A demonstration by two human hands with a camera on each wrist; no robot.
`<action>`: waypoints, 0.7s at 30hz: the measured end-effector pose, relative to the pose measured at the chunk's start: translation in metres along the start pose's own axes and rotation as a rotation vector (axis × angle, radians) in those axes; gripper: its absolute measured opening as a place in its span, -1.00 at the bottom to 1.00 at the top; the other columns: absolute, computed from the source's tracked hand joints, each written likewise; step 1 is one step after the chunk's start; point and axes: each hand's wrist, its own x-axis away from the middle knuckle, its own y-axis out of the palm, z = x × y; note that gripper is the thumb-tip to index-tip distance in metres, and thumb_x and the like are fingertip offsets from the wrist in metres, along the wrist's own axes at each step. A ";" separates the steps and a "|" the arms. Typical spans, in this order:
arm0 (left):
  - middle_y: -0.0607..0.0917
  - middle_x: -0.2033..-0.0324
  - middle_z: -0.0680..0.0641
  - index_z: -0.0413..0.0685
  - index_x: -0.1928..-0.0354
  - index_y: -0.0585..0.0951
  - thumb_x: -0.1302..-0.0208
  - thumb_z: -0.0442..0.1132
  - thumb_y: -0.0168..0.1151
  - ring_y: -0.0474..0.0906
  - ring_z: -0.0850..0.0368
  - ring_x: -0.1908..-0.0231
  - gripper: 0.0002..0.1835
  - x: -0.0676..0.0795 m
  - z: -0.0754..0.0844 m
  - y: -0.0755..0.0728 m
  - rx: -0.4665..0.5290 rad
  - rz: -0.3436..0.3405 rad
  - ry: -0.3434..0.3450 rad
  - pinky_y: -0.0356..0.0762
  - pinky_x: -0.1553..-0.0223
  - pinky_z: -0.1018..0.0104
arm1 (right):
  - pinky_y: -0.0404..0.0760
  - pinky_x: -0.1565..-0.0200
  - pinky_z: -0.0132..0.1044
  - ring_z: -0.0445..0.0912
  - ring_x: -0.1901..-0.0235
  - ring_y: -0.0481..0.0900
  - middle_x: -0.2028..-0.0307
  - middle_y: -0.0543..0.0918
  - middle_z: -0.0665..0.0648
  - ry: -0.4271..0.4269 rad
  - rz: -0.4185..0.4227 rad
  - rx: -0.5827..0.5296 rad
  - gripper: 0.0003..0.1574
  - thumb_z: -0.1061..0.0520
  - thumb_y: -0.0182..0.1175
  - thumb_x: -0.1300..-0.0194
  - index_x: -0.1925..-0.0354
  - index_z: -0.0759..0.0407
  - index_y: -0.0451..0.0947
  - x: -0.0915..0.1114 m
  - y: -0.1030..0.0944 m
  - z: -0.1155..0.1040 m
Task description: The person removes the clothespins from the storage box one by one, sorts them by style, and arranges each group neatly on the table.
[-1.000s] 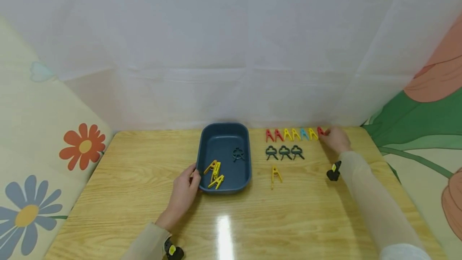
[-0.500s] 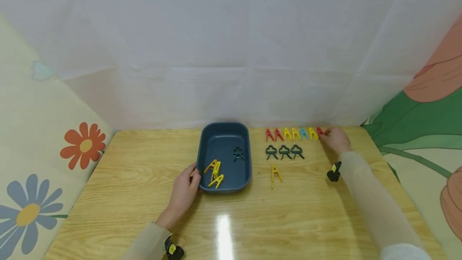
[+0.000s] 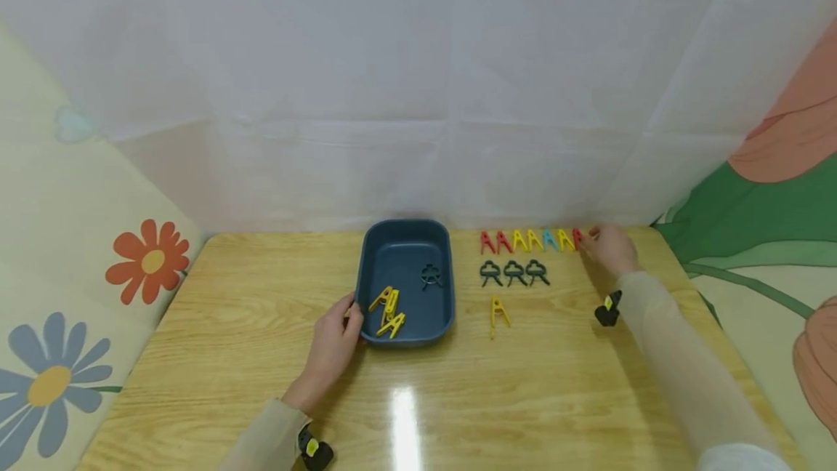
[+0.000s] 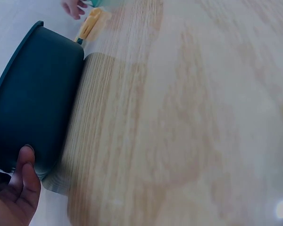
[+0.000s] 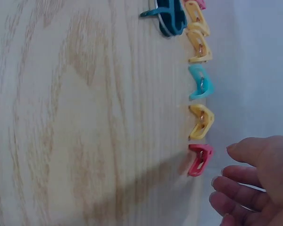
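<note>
At the near left corner of the dark blue bin (image 3: 418, 340), my left hand (image 3: 333, 338) grips the wall; its curled fingers (image 4: 26, 167) touch the bin's outside in the left wrist view. My right hand (image 3: 611, 247) is just right of the red clothespin (image 3: 578, 239) that ends the back row. In the right wrist view its fingers (image 5: 240, 188) stand apart from that clothespin, holding nothing. The row also has a yellow clothespin (image 3: 565, 240), a blue clothespin (image 3: 549, 240) and several more yellow and red ones.
Three dark green clips (image 3: 514, 272) form a second row, with a lone yellow clothespin (image 3: 498, 316) nearer. Inside the bin lie yellow clothespins (image 3: 391, 322) and one dark green clip (image 3: 431, 276). A white sheet (image 3: 418, 93) hangs behind the wooden table (image 3: 523, 398).
My right hand has let go of the red clothespin at the row's right end and drawn slightly right. The left hand stays at the bin.
</note>
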 end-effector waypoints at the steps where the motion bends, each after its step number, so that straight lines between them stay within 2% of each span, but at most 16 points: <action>1: 0.69 -0.11 -0.37 -0.37 -0.35 0.53 -0.58 -0.29 -0.03 0.75 -0.07 0.15 -0.57 0.000 0.000 0.000 0.002 -0.001 -0.001 0.66 0.30 0.35 | 0.59 0.01 0.22 0.36 0.06 0.63 0.00 0.64 0.55 -0.013 0.005 0.010 -0.44 0.05 0.09 -0.56 -0.13 0.59 0.50 0.000 -0.001 -0.002; 5: 0.70 -0.10 -0.36 -0.36 -0.35 0.53 -0.59 -0.29 -0.03 0.74 -0.05 0.17 -0.57 -0.001 -0.003 0.001 0.010 -0.007 0.000 0.65 0.31 0.37 | 0.58 -0.02 0.22 0.36 0.01 0.62 -0.02 0.65 0.53 -0.058 0.005 0.049 -0.51 0.09 0.11 -0.55 -0.09 0.55 0.56 0.002 -0.005 -0.014; 11: 0.69 -0.10 -0.36 -0.35 -0.36 0.52 -0.59 -0.29 -0.03 0.74 -0.03 0.19 -0.57 -0.002 -0.003 0.001 0.024 -0.015 -0.005 0.64 0.35 0.41 | 0.60 -0.01 0.19 0.29 0.06 0.65 0.05 0.70 0.47 -0.130 0.013 0.082 -0.62 0.17 0.15 -0.52 -0.02 0.52 0.63 0.008 -0.006 -0.036; 21: 0.68 -0.11 -0.37 -0.35 -0.37 0.51 -0.59 -0.29 -0.04 0.74 -0.04 0.18 -0.56 -0.003 -0.005 0.003 0.036 -0.021 -0.016 0.64 0.38 0.41 | 0.62 -0.02 0.15 0.26 0.05 0.66 0.03 0.70 0.43 -0.218 0.005 0.111 -0.57 0.11 0.19 -0.52 -0.09 0.49 0.60 0.016 0.003 -0.075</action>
